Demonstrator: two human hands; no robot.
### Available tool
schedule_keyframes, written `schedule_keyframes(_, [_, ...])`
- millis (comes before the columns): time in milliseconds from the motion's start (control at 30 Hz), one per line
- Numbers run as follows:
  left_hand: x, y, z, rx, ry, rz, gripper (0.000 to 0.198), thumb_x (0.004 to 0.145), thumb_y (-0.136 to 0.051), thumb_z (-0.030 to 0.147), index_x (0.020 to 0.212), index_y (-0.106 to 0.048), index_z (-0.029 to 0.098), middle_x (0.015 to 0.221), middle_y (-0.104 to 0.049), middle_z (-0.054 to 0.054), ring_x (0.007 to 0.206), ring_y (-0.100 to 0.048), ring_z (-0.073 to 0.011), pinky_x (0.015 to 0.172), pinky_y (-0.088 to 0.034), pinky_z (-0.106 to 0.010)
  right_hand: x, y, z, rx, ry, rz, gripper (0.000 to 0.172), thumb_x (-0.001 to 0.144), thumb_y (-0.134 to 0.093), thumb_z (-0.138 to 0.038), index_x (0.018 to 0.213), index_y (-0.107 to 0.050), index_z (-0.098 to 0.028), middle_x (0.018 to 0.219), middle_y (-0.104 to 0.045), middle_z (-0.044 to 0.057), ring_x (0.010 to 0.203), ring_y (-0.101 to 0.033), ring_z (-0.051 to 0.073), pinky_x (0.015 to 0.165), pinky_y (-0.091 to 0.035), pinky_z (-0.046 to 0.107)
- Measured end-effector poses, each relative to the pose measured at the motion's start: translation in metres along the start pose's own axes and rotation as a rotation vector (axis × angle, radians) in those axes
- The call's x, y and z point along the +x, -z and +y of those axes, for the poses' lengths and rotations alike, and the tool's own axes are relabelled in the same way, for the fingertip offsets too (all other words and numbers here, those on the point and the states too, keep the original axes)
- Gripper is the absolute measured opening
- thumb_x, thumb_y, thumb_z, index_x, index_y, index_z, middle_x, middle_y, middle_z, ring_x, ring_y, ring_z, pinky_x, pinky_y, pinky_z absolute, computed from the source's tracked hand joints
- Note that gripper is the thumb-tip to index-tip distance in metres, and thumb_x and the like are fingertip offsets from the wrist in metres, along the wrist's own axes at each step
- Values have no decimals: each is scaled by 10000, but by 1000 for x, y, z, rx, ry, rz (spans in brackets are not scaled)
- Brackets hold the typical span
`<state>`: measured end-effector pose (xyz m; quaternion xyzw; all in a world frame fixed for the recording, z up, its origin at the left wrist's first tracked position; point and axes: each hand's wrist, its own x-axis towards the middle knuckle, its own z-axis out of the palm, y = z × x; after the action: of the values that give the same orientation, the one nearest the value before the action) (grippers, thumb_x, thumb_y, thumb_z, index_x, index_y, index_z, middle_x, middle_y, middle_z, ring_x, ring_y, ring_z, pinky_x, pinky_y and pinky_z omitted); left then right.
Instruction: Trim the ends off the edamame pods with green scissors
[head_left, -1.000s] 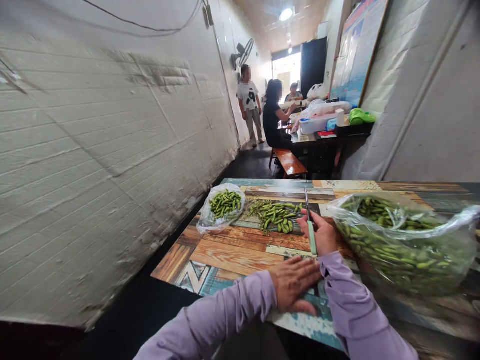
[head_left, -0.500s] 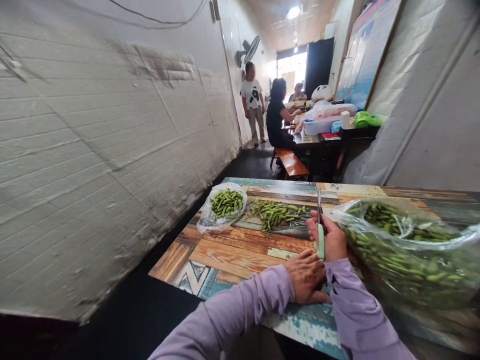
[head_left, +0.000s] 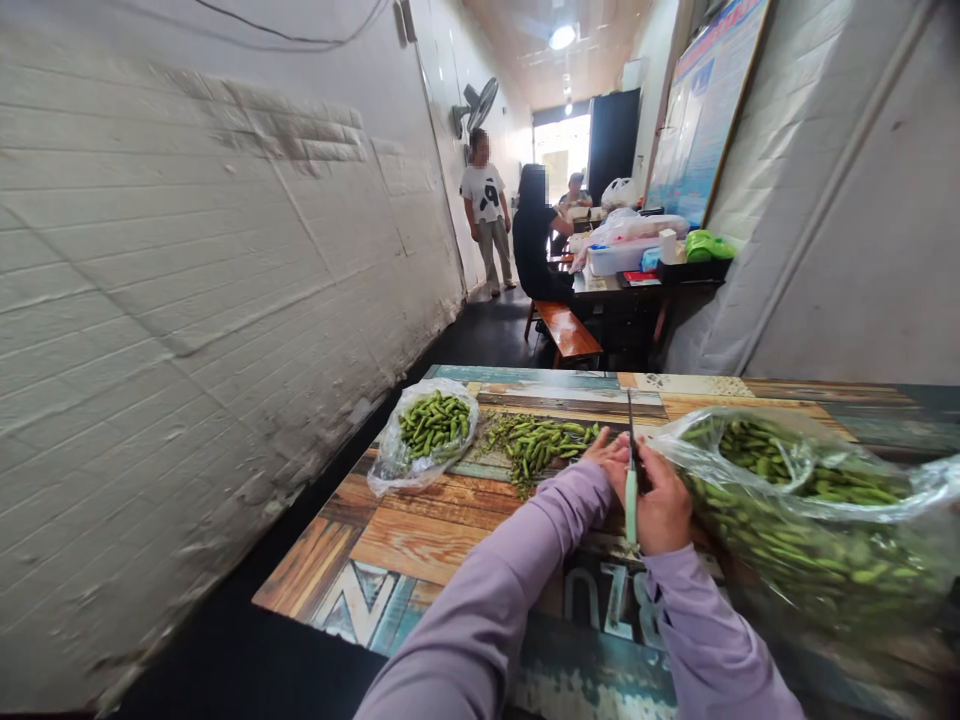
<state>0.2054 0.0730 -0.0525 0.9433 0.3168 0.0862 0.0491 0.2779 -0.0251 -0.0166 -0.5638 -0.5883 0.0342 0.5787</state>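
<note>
My right hand (head_left: 661, 508) is wrapped round a pair of scissors (head_left: 631, 495) with pale green handles, the narrow blades pointing away from me. Close beside it, my left hand (head_left: 611, 462) is open, fingers stretched out by the scissors and the near end of the pod pile; part of it is hidden behind the scissors. Loose green soybean pods (head_left: 536, 447) with trimmed bits lie in a heap left of my hands. Farther left, a small clear plastic bag (head_left: 384, 462) holds more pods. A large clear bag (head_left: 840, 560) full of pods stands right of my right hand.
The wood-patterned table (head_left: 420, 540) ends at the left, with dark floor between it and the white brick wall (head_left: 150, 350). Beyond are a red bench (head_left: 570, 332), a seated person (head_left: 536, 240), another standing person (head_left: 487, 205), and a table with a plastic box (head_left: 622, 258).
My left hand has moved forward from the table near my right wrist to beside the scissors. My right hand still holds the scissors. The view has shifted slightly right.
</note>
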Motion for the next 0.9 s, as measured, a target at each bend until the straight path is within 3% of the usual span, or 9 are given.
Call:
schedule_keyframes(100, [-7,12,-18,62,172,-144,591,872,-400,404,1399,-346,143,1494,-281,-117,1382,-214,-291,1129,-87,-536,1,1,-2,-10,3,-22,405,807,-535,-434,1071,-641,-147,917,-687,112,825,-635,230,792,-503,376])
schedule_keyframes(200, [-25,23,-25,125,330,-122,647,861,-393,432,1388,-345,58,1486,-270,-176,1385,-196,-315,1124,-49,-541,1,0,-5,8,19,-43,377,816,-535,-412,1081,-632,-164,850,-684,74,779,-632,204,774,-506,351])
schedule_keyframes(267, [-41,30,-25,134,331,-85,591,862,-411,397,1349,-404,63,1454,-336,-185,1361,-263,-304,1124,-79,-527,0,-1,-6,21,18,-53,369,813,-545,-405,1079,-632,-166,840,-681,65,771,-633,199,771,-508,345])
schedule_keyframes(367, [-72,43,-28,86,254,81,416,867,-438,289,1262,-506,179,1385,-462,-111,1290,-390,-244,1114,-157,-503,-3,-2,-5,34,0,-77,369,805,-561,-406,1079,-633,-170,846,-677,61,760,-632,196,762,-511,342])
schedule_keyframes(500, [-115,64,-46,-11,487,484,221,875,-441,233,952,-645,200,1070,-657,-75,1057,-554,-198,981,-370,-424,-5,-4,-5,78,-71,-104,394,797,-564,-443,1078,-634,-175,852,-675,59,752,-635,196,763,-510,345])
schedule_keyframes(633, [-139,74,-58,-58,593,642,210,835,-523,277,674,-616,181,832,-661,-61,894,-579,-187,878,-427,-370,-6,-5,-6,112,-141,-141,439,778,-573,-487,1078,-634,-174,872,-674,60,746,-637,197,768,-510,346])
schedule_keyframes(733, [-138,66,-54,-2,609,617,129,805,-563,284,832,-653,195,985,-653,-71,1042,-533,-223,952,-380,-422,-7,-7,-6,105,-125,-152,457,772,-568,-503,1082,-637,-174,863,-678,61,743,-634,198,772,-508,345])
schedule_keyframes(833, [-128,50,-45,72,635,478,395,801,-567,333,1177,-562,213,1299,-523,-109,1277,-360,-300,1046,-254,-537,-7,-8,-6,89,-116,-165,461,770,-565,-503,1080,-642,-170,844,-678,58,725,-632,194,749,-515,336])
schedule_keyframes(900, [-120,40,-40,89,630,351,569,787,-578,402,1302,-453,195,1407,-410,-146,1335,-276,-335,1059,-196,-590,-7,-9,-6,73,-119,-164,457,772,-561,-501,1075,-645,-169,835,-678,56,720,-632,192,734,-519,330])
